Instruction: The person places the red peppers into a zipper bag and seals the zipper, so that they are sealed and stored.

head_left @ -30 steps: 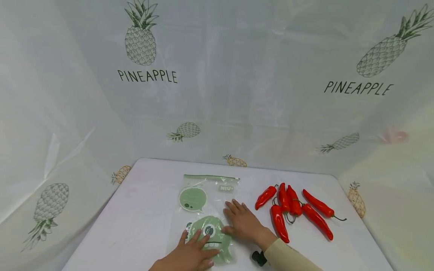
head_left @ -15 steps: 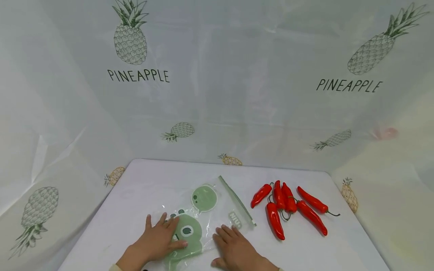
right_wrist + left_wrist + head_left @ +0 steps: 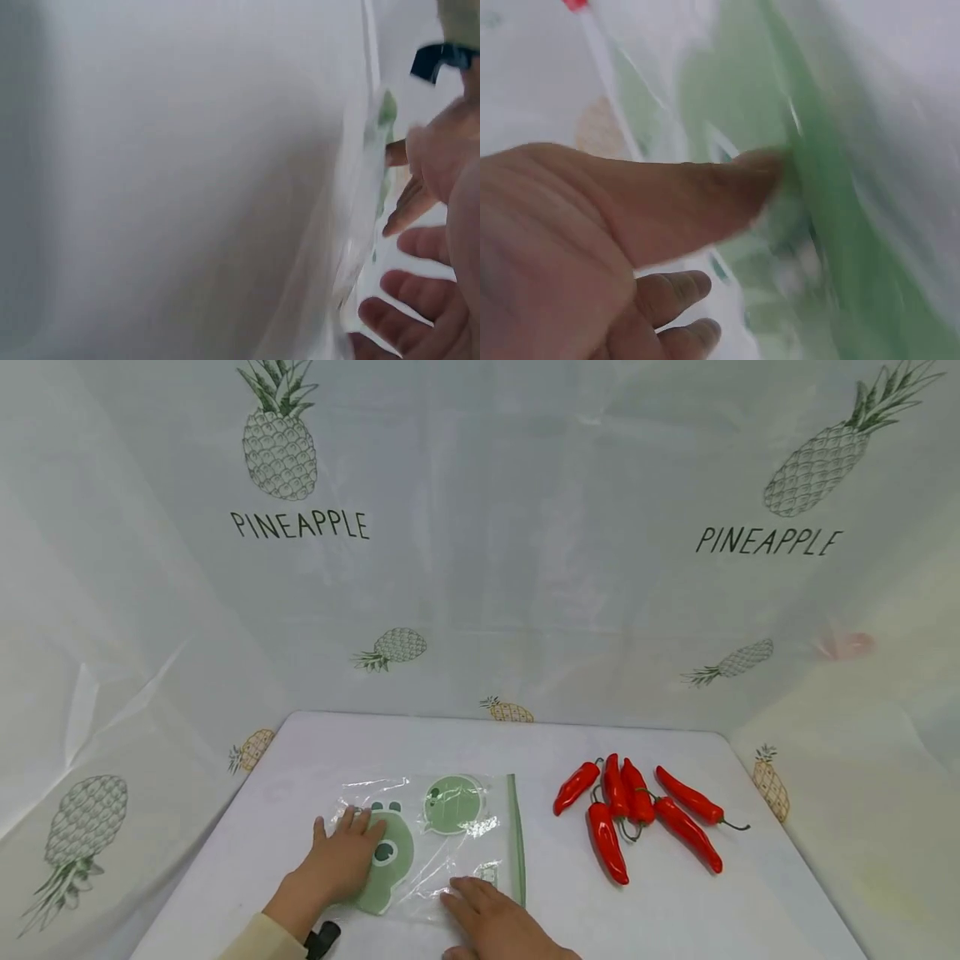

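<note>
A clear zip bag (image 3: 431, 860) with a green cartoon print lies flat on the white table in the head view. Its green zip strip (image 3: 516, 835) runs along the right side. My left hand (image 3: 337, 864) rests on the bag's left part, fingers spread over the printed figure. Blurred in the left wrist view, the thumb (image 3: 697, 199) stretches across the green print. Near the bag's lower right corner, my right hand (image 3: 498, 922) has its fingertips at the plastic. The right wrist view shows those fingers (image 3: 416, 292) loosely extended beside the bag's edge, gripping nothing.
Several red chili peppers (image 3: 606, 843) lie in a loose group right of the bag. A white sheet printed with pineapples (image 3: 510, 568) hangs behind and beside the table (image 3: 637, 927). A black device (image 3: 322, 939) sits at the left wrist.
The bag has turned clockwise, its zip strip swinging from the far side to the right side. My left hand has moved leftward with it; my right hand has come nearer the front.
</note>
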The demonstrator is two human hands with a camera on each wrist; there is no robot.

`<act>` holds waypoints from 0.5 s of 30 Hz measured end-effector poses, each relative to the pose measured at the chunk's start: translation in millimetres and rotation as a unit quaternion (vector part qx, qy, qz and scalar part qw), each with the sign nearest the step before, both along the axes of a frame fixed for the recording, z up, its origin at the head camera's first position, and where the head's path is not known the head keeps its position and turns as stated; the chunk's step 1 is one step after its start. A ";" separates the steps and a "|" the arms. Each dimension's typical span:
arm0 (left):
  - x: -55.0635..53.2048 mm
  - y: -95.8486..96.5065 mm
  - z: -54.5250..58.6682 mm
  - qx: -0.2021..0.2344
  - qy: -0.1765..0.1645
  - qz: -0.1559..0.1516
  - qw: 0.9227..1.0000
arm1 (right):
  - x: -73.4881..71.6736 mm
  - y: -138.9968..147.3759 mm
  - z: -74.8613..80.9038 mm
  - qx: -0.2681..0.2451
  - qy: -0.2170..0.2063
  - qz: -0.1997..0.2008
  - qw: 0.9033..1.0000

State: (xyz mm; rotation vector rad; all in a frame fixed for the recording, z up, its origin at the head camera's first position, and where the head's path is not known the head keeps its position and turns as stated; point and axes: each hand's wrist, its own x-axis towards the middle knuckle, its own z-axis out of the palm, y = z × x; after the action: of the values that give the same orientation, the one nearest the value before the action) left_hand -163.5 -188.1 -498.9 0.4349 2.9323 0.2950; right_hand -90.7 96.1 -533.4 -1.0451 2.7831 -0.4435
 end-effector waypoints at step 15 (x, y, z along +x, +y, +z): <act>34.9 62.8 -15.8 0.032 -0.003 -0.045 0.998 | 0.1 5.3 -4.7 0.037 -0.043 -0.057 0.997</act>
State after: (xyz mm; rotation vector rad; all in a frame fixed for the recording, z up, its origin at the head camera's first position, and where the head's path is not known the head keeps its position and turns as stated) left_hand -128.6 -125.3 -514.7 0.5733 2.8943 0.3784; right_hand -90.6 101.4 -538.0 -0.8357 2.7678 -0.3867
